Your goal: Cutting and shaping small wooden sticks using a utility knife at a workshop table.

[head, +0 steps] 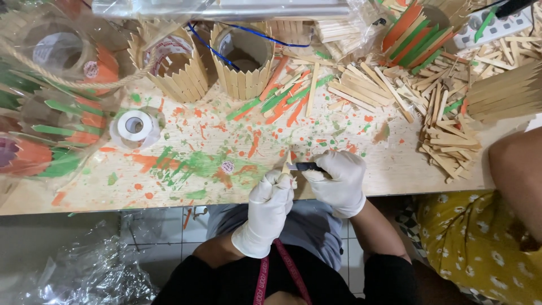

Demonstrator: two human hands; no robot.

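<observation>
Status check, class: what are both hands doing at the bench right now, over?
Left hand gloved, pinching a small wooden stick. Right hand gloved, gripping a dark tool against it. Paint-spattered table bare around them.

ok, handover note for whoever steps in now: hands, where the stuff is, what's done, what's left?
Left hand: gloved, pinching a small wooden stick at the table edge.
Right hand: gloved, holding a dark cutter against the stick.
Done: two stick-clad cups stand at the back; painted ones sit bagged on the left.
Left: loose sticks piled on the right, painted ones mid-table. Tape roll on the left.
</observation>
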